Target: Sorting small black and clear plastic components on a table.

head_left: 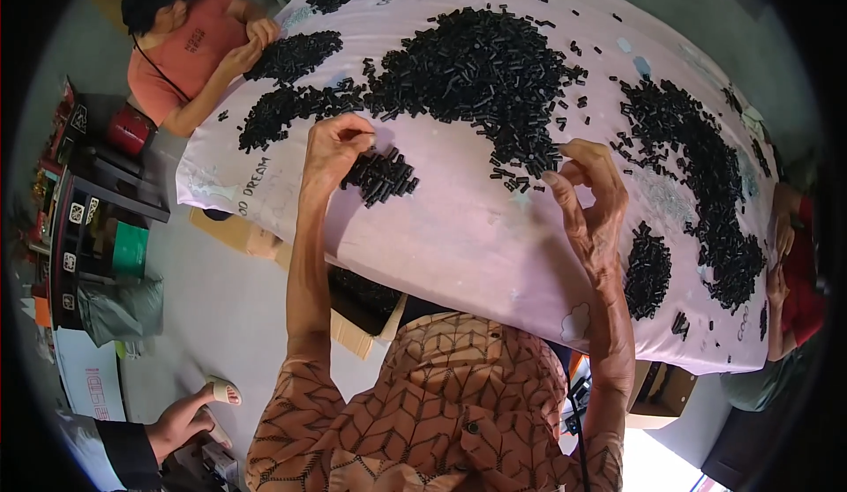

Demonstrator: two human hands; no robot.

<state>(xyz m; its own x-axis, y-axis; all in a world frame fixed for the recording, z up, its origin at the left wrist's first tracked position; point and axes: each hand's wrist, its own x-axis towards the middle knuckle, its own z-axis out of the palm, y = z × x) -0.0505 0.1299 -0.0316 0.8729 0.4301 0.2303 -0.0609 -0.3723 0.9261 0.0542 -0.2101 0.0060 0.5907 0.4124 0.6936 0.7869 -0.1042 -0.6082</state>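
Note:
Many short black cylindrical pieces lie heaped on a pale pink printed cloth (441,218). My left hand (333,150) is closed in a pinch above a small pile of these pieces (385,177); whatever its fingertips hold is too hidden to name. Over at the right, my right hand (596,194) has thumb and forefinger curved and apart, with no piece visibly gripped. Its fingertips are beside the lower tip of the large central heap (476,64).
A person in an orange shirt (198,46) handles pieces by a heap (296,55) at far left. Another person's hands (778,262) rest at the right edge, beside a long heap (706,174). An open box of black pieces (362,293) stands below the near edge.

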